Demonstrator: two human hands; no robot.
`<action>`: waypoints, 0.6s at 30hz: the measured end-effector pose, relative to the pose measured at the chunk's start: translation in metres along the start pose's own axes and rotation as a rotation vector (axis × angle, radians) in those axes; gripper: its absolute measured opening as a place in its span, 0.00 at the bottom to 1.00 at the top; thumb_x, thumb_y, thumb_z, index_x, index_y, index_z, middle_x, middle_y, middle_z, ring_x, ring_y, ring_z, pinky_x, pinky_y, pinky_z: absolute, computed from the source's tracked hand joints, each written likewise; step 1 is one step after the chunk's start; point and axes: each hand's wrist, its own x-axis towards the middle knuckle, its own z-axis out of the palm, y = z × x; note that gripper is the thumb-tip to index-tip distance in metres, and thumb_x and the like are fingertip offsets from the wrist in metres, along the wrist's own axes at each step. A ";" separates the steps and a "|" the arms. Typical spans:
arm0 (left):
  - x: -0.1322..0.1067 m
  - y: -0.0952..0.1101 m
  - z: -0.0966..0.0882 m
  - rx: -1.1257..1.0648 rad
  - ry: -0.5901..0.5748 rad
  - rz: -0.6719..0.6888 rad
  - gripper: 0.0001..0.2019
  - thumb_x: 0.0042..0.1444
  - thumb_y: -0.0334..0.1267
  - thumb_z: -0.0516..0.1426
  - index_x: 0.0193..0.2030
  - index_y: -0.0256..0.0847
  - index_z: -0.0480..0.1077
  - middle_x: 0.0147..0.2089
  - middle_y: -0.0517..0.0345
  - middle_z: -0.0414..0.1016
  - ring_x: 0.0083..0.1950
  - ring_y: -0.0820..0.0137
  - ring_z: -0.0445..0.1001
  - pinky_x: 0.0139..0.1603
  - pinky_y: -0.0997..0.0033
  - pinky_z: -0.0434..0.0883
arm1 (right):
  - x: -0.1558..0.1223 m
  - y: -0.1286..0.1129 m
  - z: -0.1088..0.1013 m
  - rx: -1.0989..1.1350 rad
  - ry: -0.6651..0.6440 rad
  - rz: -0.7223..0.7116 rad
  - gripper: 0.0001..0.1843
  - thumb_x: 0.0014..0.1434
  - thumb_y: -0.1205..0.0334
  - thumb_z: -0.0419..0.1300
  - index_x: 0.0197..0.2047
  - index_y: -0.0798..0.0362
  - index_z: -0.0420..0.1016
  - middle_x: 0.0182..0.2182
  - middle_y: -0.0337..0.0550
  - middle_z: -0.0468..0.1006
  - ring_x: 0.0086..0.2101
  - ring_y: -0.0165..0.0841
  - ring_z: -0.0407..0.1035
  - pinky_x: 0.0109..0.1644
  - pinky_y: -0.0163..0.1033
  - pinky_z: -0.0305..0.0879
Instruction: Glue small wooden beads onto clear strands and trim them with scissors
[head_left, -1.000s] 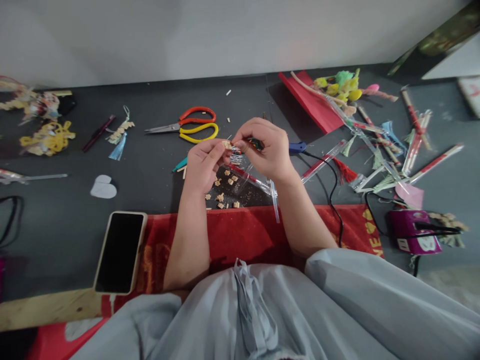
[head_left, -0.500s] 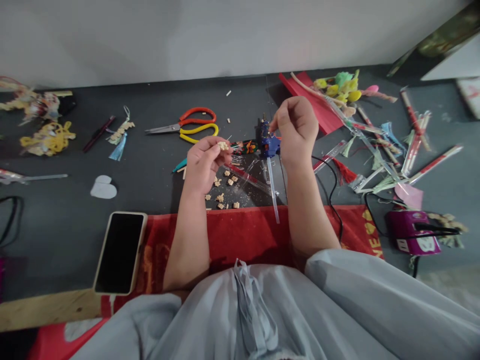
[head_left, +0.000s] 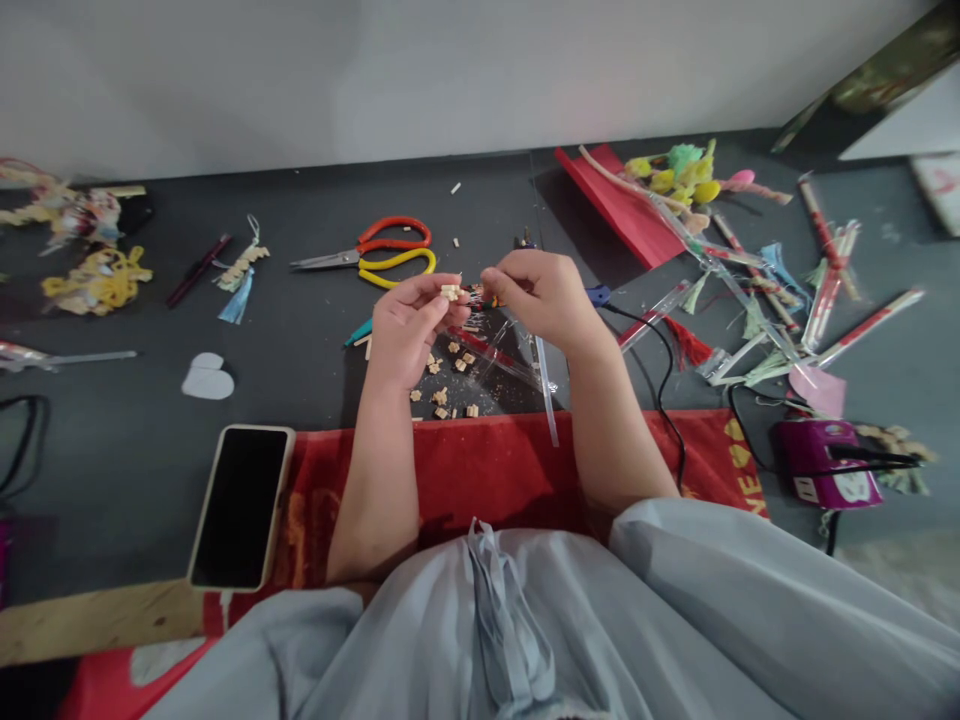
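Observation:
My left hand [head_left: 409,325] pinches a small cluster of pale wooden stick pieces [head_left: 451,292] between thumb and fingertips. Close to its right, my right hand [head_left: 541,295] has thumb and forefinger pressed together; whatever they hold is too small to make out. Behind the right hand lies a blue glue gun, mostly hidden, with its blue end [head_left: 598,294] showing and a clear glue stick [head_left: 546,390] pointing toward me. Below the hands, several little wooden clusters [head_left: 440,397] are scattered on the dark table.
Scissors [head_left: 337,260] with red and yellow handles lie beyond my left hand. A phone [head_left: 241,508] rests at the left by a red cloth [head_left: 487,470]. Straws, tassels and red paper [head_left: 622,205] spread over the right side. A black cord [head_left: 664,390] loops beside my right forearm.
My right hand has moved down and left from above the glue gun to beside my left hand, now covering most of the gun. The left hand keeps its place with the wooden cluster.

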 end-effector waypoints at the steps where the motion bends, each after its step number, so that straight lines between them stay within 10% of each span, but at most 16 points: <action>1: 0.000 0.000 0.000 0.000 0.000 -0.001 0.11 0.50 0.41 0.63 0.39 0.40 0.75 0.33 0.59 0.79 0.31 0.79 0.78 0.35 0.79 0.76 | 0.000 -0.001 0.000 -0.016 0.016 -0.009 0.15 0.59 0.57 0.59 0.24 0.55 0.73 0.24 0.39 0.73 0.25 0.25 0.63 0.31 0.35 0.59; 18: 0.004 -0.011 -0.002 0.128 -0.029 0.218 0.13 0.42 0.43 0.69 0.36 0.45 0.78 0.30 0.65 0.76 0.29 0.81 0.74 0.31 0.82 0.73 | -0.001 -0.016 0.002 0.168 0.056 -0.228 0.04 0.56 0.62 0.63 0.34 0.53 0.78 0.32 0.38 0.76 0.29 0.24 0.67 0.33 0.34 0.65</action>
